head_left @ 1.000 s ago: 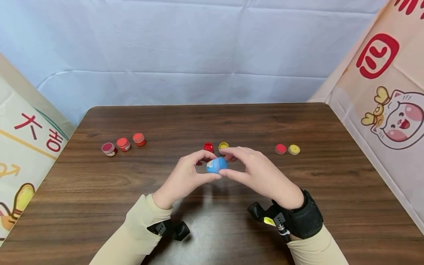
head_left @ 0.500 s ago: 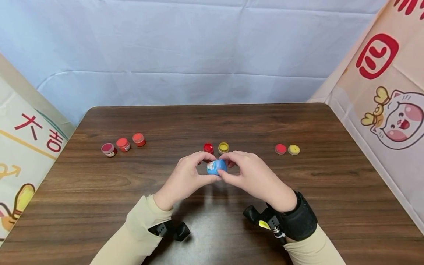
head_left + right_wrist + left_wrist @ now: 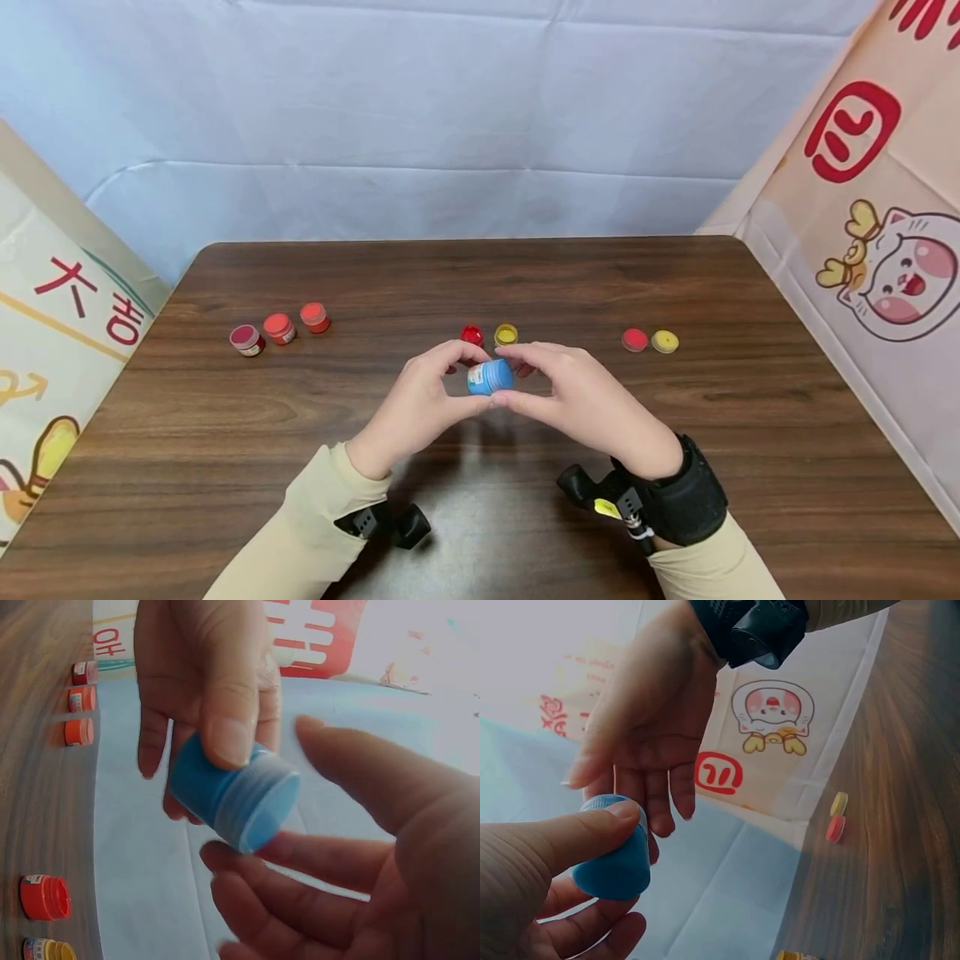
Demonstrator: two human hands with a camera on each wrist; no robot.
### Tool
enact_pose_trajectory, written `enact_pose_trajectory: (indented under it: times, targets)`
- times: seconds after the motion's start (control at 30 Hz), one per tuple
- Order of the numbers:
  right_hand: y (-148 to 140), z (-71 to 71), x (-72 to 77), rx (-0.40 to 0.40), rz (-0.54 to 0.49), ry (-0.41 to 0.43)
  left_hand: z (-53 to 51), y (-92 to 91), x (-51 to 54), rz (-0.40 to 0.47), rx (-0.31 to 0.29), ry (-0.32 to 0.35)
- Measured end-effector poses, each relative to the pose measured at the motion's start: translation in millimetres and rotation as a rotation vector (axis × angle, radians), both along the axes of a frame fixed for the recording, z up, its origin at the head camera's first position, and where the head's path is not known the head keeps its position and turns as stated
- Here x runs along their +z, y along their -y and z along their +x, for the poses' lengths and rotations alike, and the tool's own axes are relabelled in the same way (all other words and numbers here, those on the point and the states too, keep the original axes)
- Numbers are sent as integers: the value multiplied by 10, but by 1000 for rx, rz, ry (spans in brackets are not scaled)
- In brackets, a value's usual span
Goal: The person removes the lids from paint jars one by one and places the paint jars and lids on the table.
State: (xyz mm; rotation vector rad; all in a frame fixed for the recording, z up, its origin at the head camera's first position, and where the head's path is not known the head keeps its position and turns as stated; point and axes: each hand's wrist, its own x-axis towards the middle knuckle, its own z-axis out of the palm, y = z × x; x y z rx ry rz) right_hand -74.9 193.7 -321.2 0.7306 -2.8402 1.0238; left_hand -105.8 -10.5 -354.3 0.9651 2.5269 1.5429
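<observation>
A small blue paint jar (image 3: 491, 377), its ribbed lid (image 3: 259, 806) still on, is held tilted above the table with the lid end toward the right. My left hand (image 3: 420, 400) grips its body between thumb and fingers. Around the lid, my right hand (image 3: 581, 396) is spread, its thumb (image 3: 352, 761) clear of the lid. The fingers of that hand lie close below the lid; whether they touch it I cannot tell. Behind the hands stand an uncapped red jar (image 3: 472, 334) and an uncapped yellow jar (image 3: 506, 334).
At the left of the wooden table (image 3: 360, 500) stand a dark red jar (image 3: 247, 339), an orange-red jar (image 3: 280, 327) and an orange jar (image 3: 315, 317), all capped. A red lid (image 3: 634, 339) and a yellow lid (image 3: 665, 341) lie at the right.
My right hand moved in slightly to the lid with its thumb on it, then drew back a little and its thumb came away. The left hand stays nearly still.
</observation>
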Motion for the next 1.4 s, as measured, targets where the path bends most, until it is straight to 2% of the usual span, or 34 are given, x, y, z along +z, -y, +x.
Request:
enact_pose_trajectory:
  times: [0.17, 0.6, 0.8, 0.93, 1.1, 1.2, 1.4]
  targets:
    - [32, -9, -24, -40, -29, -3, -1, -8, -1, 9, -7, -12]
    - [47, -5, -27, 8, 11, -73, -15, 4, 0, -19, -4, 16]
    - [31, -8, -34, 15, -2, -54, -11, 4, -23, -8, 1, 39]
    - [19, -3, -2, -29, -15, -45, -14, -5, -18, 11, 3, 28]
    - [21, 0, 9, -74, -43, 17, -9, -15, -11, 14, 8, 25]
    - [25, -6, -6, -60, -45, 32, -4, -19, -16, 7, 8, 19]
    - [25, -7, -19, -23, -6, 0, -4, -13, -25, -11, 6, 0]
